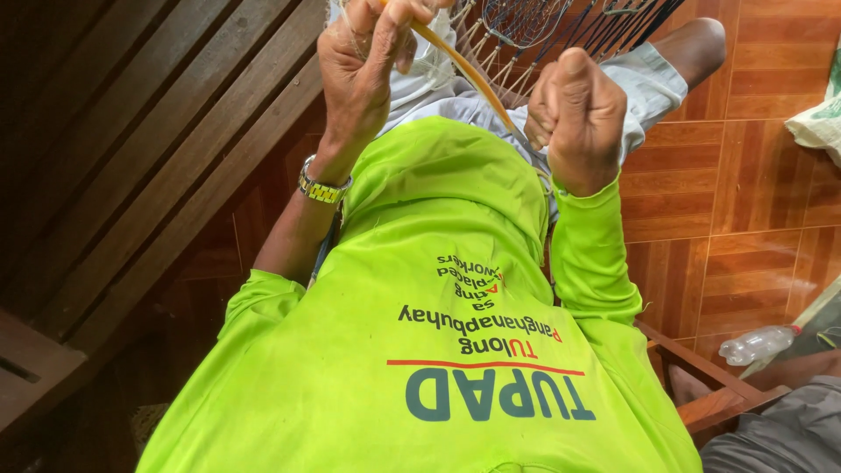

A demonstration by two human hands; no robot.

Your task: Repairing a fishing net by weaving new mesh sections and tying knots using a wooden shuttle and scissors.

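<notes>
My left hand [361, 61] is raised at the top centre, fingers closed around a thin yellow-orange strip [469, 74] and pale cord. That strip curves down to the right toward my right hand [578, 114], which is clenched in a fist around it. Above both hands lies a piece of netted weaving [526, 22] of dark and pale cords, resting over my lap. A metal wristwatch [322, 188] sits on my left wrist. I wear a bright lime-green long-sleeved shirt [438, 333] with printing on the chest.
Dark wooden slats [149, 149] slope along the left. The floor is glossy reddish-brown tile [745, 201]. An empty clear plastic bottle [760, 343] lies at the lower right beside a wooden chair arm [701, 390]. A pale sack [819, 123] sits at the right edge.
</notes>
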